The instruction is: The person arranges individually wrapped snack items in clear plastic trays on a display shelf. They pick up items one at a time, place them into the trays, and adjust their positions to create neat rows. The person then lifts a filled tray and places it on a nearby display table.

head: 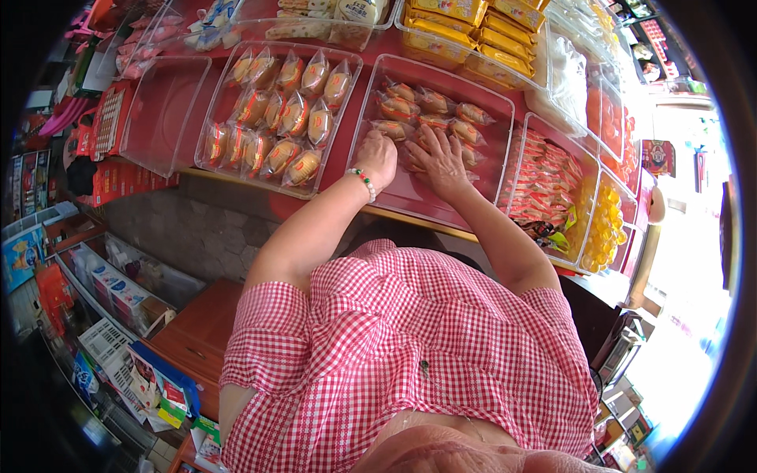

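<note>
Both of my hands are inside a clear plastic bin (497, 195) that holds several small wrapped cakes (434, 100). At its left side my left hand (377, 158), with a beaded bracelet (365, 184) at the wrist, has its fingers curled at a wrapped cake (390, 129); whether it grips the cake cannot be seen. My right hand (440, 162) lies palm down over other wrapped cakes, its fingers spread and partly covering them. A neighbouring bin on the left holds rows of similar wrapped cakes (294, 115).
Right of the bin stand bins of red-wrapped snacks (541, 183) and yellow round items (604, 227). Yellow packets (440, 38) fill a bin behind. An open clear lid or bin (167, 112) is at the left. A wooden cabinet (195, 337) stands lower left.
</note>
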`<action>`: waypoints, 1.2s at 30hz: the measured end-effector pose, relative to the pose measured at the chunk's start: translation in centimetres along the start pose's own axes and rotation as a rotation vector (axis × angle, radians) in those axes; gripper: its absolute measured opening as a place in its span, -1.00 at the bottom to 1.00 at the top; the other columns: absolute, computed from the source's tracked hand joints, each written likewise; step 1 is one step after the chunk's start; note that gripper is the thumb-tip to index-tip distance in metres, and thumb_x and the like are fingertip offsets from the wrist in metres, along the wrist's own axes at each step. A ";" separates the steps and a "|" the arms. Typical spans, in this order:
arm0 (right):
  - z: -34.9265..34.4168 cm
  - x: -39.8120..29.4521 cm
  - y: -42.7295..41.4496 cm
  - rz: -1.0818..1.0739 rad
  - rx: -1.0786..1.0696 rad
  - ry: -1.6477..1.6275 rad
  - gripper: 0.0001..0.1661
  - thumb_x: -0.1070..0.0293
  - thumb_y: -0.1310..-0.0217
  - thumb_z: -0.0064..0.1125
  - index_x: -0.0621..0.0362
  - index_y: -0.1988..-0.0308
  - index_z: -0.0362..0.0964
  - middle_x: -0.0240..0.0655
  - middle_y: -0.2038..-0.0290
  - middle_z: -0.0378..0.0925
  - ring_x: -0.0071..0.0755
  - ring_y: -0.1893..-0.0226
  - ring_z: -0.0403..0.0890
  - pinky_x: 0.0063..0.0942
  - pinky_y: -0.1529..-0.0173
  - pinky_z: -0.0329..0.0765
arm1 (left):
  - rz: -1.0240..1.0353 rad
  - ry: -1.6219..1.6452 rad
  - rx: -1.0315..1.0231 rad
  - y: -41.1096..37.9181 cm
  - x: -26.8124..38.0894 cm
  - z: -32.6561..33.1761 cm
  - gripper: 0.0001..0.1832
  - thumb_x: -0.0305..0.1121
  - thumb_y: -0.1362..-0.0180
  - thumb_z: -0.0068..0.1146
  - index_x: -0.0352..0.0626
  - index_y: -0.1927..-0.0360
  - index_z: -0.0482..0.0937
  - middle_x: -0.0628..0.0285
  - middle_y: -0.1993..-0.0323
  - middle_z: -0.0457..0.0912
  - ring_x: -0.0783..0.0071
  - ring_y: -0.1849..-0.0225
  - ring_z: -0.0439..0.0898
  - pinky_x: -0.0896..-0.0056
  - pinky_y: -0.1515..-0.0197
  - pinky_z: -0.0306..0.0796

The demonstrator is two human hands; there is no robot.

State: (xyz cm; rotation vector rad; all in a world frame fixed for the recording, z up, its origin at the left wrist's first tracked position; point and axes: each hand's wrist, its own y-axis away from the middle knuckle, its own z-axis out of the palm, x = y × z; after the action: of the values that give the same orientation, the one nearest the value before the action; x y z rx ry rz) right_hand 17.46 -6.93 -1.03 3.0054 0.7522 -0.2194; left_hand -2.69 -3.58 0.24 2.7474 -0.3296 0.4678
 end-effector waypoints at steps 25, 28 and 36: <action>0.0 0.1 -0.5 -0.004 -0.014 -0.036 -0.14 0.11 -0.10 0.48 -0.24 -0.39 0.36 -0.12 -0.54 0.08 0.13 -0.50 0.16 0.27 -0.48 0.14 | -0.399 -0.196 0.449 -4.4 -23.1 -19.7 0.24 0.28 0.01 0.50 -0.20 -0.59 0.15 -0.15 -0.47 0.35 -0.14 -0.52 0.30 -0.07 -0.50 0.27; -0.3 0.0 -0.5 0.011 -0.017 -0.028 -0.19 0.10 -0.13 0.46 -0.23 -0.37 0.39 -0.12 -0.53 0.11 0.12 -0.49 0.18 0.28 -0.47 0.16 | -0.380 -0.168 0.278 -6.6 -23.3 -19.5 0.29 0.33 0.05 0.50 -0.06 -0.63 0.10 -0.07 -0.56 0.24 -0.13 -0.57 0.21 -0.30 -0.48 0.22; -1.3 -0.3 -0.7 0.021 -0.002 -0.067 -0.30 0.07 -0.24 0.39 -0.21 -0.35 0.42 -0.10 -0.50 0.17 0.11 -0.46 0.22 0.26 -0.46 0.18 | -0.597 -0.335 0.187 -9.6 -20.6 -19.1 0.11 0.35 0.16 0.56 -0.12 -0.38 0.44 0.00 -0.39 0.44 -0.08 -0.44 0.37 -0.25 -0.37 0.35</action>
State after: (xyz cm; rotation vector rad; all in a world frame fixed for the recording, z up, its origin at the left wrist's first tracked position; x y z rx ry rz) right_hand 17.05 -6.34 0.26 2.9858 0.7148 -0.3169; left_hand -24.30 15.58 7.17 2.9049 0.4779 -0.1253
